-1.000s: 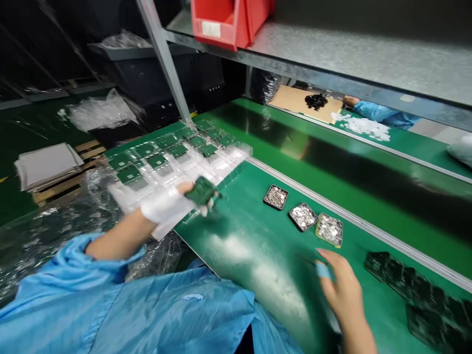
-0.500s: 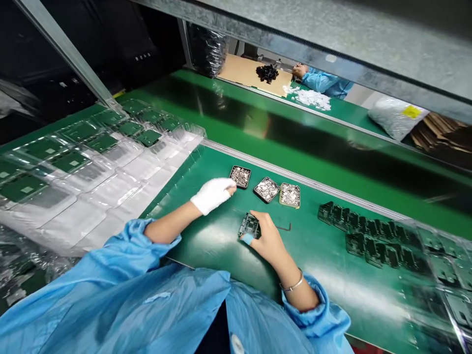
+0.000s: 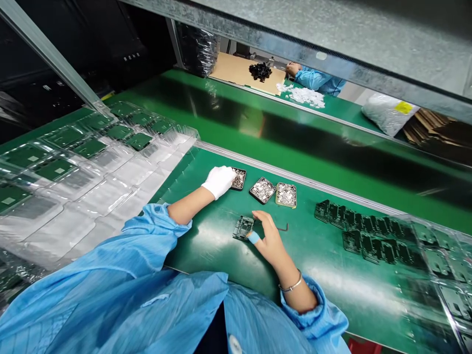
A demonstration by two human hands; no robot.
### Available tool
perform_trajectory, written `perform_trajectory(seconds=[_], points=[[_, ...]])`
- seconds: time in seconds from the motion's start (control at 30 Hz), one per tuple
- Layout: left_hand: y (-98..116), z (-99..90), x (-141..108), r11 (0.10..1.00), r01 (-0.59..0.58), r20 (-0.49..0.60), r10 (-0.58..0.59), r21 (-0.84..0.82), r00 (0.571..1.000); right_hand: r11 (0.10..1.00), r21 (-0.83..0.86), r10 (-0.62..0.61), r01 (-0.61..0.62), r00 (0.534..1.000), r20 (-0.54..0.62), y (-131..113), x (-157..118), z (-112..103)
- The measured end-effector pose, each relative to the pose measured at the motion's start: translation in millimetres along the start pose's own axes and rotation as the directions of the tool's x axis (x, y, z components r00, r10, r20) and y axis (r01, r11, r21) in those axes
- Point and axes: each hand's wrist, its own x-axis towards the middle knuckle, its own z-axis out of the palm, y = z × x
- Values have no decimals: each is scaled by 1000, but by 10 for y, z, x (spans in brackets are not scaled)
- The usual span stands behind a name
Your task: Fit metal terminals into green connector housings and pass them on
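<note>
My left hand (image 3: 220,181), in a white glove, reaches into the leftmost small tray (image 3: 240,180) of tiny metal parts. Its fingers are bunched over the parts, and whatever is between the fingertips is too small to make out. A green circuit board (image 3: 243,227) lies flat on the green bench in front of me. Beside its right edge is my right hand (image 3: 268,235), thumb and fingers apart and curved, with a pale blue wrap on the thumb. Just past that hand lies a hex key (image 3: 284,227), partly hidden behind the fingers.
A middle tray (image 3: 262,190) and a right tray (image 3: 286,195) hold more metal bits. Dark circuit boards (image 3: 363,221) stand in rows at right. Clear plastic trays (image 3: 110,182) with green boards spread at left. A co-worker's sleeve (image 3: 317,79) shows across the bench, below a metal shelf (image 3: 332,29).
My left hand has moved from beside the leftmost tray onto its parts. My right hand has loosened from the circuit board, which now lies on the bench. The view has shifted slightly.
</note>
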Motion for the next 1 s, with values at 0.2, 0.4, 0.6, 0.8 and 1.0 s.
perform_trajectory(seconds=[0.2,0.4,0.6,0.8,1.0], points=[[-48,-15,-8,996,-8,-56,3,-92,998,1000,18,7,-6,999,-35,-21,2,-3],[-217,-61,-101,953,-25,-102,-6,-302,995,999,10,49,-49,995,-90,-12,21,-18],[-237,-13,-140,951,5,-140,-51,-310,989,996,23,90,-88,990,-105,-3,38,-17],[-179,-21,-110,977,32,-139,-62,-212,988,994,30,112,-109,986,-120,13,43,-24],[-141,-59,-131,985,24,-136,-48,-174,990,995,32,98,-94,988,-116,18,52,-30]])
